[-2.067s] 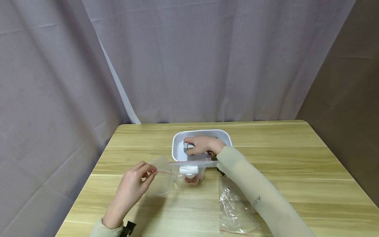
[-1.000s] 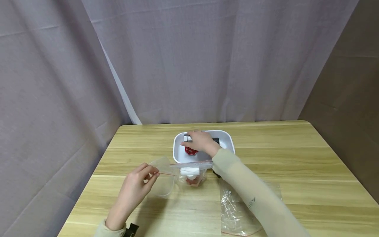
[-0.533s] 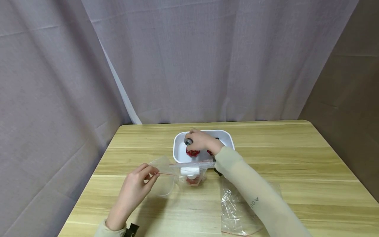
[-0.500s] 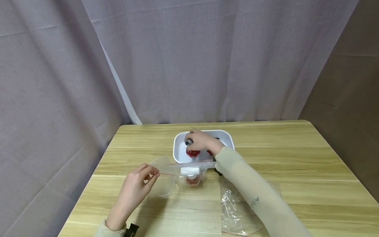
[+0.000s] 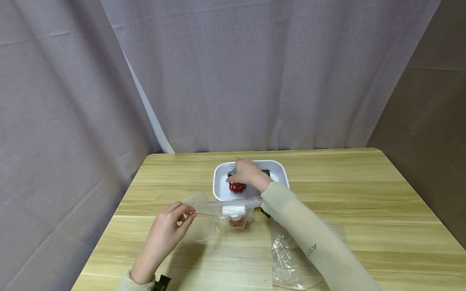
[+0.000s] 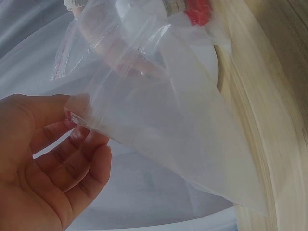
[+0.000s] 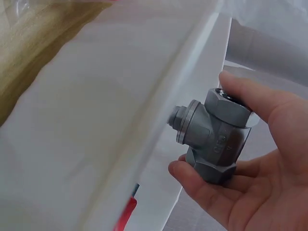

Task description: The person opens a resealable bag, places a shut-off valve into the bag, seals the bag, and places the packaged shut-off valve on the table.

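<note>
My left hand [image 5: 167,224] pinches the red-striped mouth of a clear zip bag [image 5: 198,222] between thumb and forefinger. Inside that bag sits a white valve [image 5: 234,210] with a red knob [image 6: 197,10]. Over the white tray [image 5: 214,188], my right hand [image 5: 249,173] grips a grey metal valve [image 7: 219,137] by its two hexagonal ends. The valve's short side stem points toward the bag in the right wrist view; in the head view my hand mostly hides it. A red handwheel [image 5: 237,187] shows in the tray just below my right fingers.
A dark part [image 5: 266,172] lies in the tray, right of my hand. Another clear bag [image 5: 291,258] lies flat on the wooden table [image 5: 382,210], partly under my right sleeve [image 5: 309,230]. Grey curtains [image 5: 233,76] hang behind the table.
My right hand stays over the tray and turns the grey valve about; its hexagonal end first faced left and now tilts. The red handwheel has come into view below. My left hand keeps its place.
</note>
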A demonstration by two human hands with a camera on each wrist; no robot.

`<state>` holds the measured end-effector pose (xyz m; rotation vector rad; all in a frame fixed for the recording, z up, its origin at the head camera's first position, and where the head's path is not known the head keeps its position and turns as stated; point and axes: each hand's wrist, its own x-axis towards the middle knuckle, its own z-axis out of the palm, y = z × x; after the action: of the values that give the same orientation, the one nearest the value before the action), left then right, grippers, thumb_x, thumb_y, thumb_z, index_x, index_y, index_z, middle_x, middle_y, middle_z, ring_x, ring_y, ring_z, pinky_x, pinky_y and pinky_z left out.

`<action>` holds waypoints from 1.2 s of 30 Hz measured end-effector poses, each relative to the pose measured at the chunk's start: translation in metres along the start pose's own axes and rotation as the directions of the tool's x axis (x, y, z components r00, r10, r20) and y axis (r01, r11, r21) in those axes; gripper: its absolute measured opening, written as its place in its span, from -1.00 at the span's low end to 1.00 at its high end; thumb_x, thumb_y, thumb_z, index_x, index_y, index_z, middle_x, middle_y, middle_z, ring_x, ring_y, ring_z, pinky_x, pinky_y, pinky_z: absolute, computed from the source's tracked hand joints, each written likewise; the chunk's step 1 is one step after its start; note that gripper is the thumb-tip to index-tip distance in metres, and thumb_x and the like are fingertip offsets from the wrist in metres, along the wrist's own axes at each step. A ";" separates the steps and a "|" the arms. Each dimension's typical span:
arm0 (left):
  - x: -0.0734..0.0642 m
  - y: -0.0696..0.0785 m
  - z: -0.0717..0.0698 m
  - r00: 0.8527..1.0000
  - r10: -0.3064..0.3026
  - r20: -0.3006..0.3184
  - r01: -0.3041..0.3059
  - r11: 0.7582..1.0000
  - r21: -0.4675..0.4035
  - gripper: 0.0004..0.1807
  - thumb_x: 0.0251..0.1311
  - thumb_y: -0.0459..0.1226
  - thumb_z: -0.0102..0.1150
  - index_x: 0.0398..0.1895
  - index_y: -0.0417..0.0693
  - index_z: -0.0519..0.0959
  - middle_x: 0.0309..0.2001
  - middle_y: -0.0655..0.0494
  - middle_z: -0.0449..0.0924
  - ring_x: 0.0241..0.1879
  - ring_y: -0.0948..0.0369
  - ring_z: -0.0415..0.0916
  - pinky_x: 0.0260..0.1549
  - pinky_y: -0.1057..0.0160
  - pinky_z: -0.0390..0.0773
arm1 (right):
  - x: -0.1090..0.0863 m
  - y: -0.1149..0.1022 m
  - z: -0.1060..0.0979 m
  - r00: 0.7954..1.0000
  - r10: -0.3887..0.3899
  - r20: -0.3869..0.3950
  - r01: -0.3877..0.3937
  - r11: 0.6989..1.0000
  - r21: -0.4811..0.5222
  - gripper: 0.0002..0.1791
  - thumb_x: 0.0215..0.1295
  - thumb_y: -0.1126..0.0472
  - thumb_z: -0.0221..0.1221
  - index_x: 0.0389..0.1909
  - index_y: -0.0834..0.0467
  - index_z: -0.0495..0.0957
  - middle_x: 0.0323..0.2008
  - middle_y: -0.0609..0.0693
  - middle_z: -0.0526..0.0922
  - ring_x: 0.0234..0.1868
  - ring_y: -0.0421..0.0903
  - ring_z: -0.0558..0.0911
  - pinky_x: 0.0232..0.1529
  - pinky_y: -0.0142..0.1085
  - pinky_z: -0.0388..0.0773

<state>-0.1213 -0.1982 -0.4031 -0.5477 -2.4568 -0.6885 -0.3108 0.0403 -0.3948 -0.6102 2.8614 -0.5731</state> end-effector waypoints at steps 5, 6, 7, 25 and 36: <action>0.002 0.001 0.002 1.000 -0.006 0.009 0.006 1.000 -0.001 -0.85 0.07 -0.35 0.50 -0.37 0.03 0.68 -0.45 0.36 0.49 -0.50 0.41 0.45 -0.51 0.38 0.53 | -0.001 0.001 0.001 1.000 0.021 -0.021 -0.020 0.999 0.043 -0.57 0.17 -0.06 0.42 -0.43 0.13 0.42 -0.62 -0.08 0.40 -0.60 -0.15 0.37 -0.51 -0.29 0.35; 0.002 0.001 0.002 1.000 -0.006 0.010 0.006 1.000 -0.001 -0.85 0.07 -0.35 0.50 -0.37 0.03 0.68 -0.45 0.36 0.49 -0.50 0.41 0.45 -0.51 0.38 0.53 | -0.002 0.002 0.001 0.999 0.022 -0.025 -0.021 0.998 0.053 -0.58 0.16 -0.04 0.42 -0.44 0.13 0.42 -0.64 -0.08 0.38 -0.62 -0.15 0.36 -0.52 -0.29 0.34; 0.003 0.001 0.002 1.000 -0.006 0.011 0.006 1.000 -0.001 -0.85 0.07 -0.35 0.50 -0.37 0.03 0.68 -0.45 0.36 0.49 -0.50 0.41 0.45 -0.50 0.38 0.53 | -0.002 0.003 0.001 0.999 0.023 -0.030 -0.022 0.998 0.061 -0.58 0.16 -0.03 0.43 -0.45 0.13 0.42 -0.65 -0.09 0.38 -0.63 -0.16 0.35 -0.53 -0.29 0.34; 0.012 0.003 0.001 0.999 -0.015 0.028 0.015 1.000 -0.018 -0.89 0.13 -0.35 0.45 -0.37 0.01 0.68 -0.46 0.34 0.48 -0.52 0.40 0.41 -0.53 0.37 0.50 | -0.060 -0.001 -0.052 0.873 -0.091 -0.480 0.254 0.924 0.286 -0.16 0.13 -0.06 0.47 0.35 0.23 0.38 0.08 0.17 0.60 -0.14 0.02 0.60 -0.13 -0.11 0.58; 0.023 0.001 -0.010 0.999 -0.051 0.011 0.051 0.999 0.011 -0.99 0.20 -0.37 0.38 -0.34 -0.11 0.72 -0.49 0.26 0.51 -0.59 0.42 0.33 -0.61 0.39 0.41 | -0.098 -0.021 -0.055 0.782 -0.180 -0.597 0.426 0.853 0.301 -0.19 0.03 0.04 0.55 0.30 0.15 0.44 0.08 0.10 0.61 -0.11 0.00 0.68 -0.09 -0.10 0.66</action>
<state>-0.1349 -0.1971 -0.3821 -0.4877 -2.4912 -0.6939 -0.2273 0.0818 -0.3289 -0.9791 2.9640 -1.6261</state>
